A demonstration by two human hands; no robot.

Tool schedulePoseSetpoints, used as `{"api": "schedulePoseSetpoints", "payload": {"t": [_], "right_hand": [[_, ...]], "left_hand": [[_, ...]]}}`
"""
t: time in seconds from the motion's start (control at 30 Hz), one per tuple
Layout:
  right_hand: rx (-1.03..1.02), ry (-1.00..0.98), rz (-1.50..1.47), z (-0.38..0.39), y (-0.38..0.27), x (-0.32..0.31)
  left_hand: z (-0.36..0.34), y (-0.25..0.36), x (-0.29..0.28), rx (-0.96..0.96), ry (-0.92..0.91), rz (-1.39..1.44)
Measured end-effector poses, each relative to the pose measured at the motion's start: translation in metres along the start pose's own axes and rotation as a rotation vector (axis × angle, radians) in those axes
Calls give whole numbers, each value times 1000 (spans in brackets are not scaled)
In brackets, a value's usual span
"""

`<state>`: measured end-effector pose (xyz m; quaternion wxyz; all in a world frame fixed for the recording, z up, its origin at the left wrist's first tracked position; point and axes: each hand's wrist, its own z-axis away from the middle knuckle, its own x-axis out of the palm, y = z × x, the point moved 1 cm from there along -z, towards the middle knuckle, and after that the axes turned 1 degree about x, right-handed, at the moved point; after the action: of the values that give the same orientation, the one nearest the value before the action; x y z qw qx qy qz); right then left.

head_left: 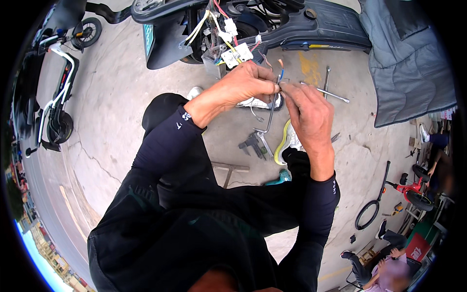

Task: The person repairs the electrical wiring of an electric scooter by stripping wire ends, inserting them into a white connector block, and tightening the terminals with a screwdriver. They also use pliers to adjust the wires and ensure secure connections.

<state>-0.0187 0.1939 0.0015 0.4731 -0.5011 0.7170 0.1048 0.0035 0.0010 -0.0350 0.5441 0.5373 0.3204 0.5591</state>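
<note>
My left hand (245,86) and my right hand (309,114) meet at centre, both with fingers pinched around what looks like the lower end of a thin blue wire (282,74); their fingertips partly hide it. Just above, a bundle of coloured wires with white connectors (236,55) hangs from a dark scooter (326,27). Below my fingers runs a bent metal wrench (270,119); whether I touch it, I cannot tell. More wrenches (331,94) and a dark tool (250,145) lie on the concrete.
A dark padded cover (408,73) hangs at upper right. Another scooter (61,92) stands at left. At right are a small red bicycle (406,189), a loose tyre (367,214) and a seated person (389,272). A metal bar (231,168) lies by my legs.
</note>
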Motion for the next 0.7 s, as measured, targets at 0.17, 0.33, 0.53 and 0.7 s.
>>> {"api": "schedulePoseSetpoints", "payload": {"t": [0.17,0.33,0.53,0.7], "right_hand": [[-39,-30,55,1,-2,2],[143,-54,-32,9,-6,9],[1269,-343,-1433,22,16,25],[864,-216,-774,17,8,5]], "left_hand": [[4,-1,-4,25,-16,-168],[12,1,1,149,-5,-420],[16,-3,1,176,4,-415],[13,2,-4,176,-31,-381]]}}
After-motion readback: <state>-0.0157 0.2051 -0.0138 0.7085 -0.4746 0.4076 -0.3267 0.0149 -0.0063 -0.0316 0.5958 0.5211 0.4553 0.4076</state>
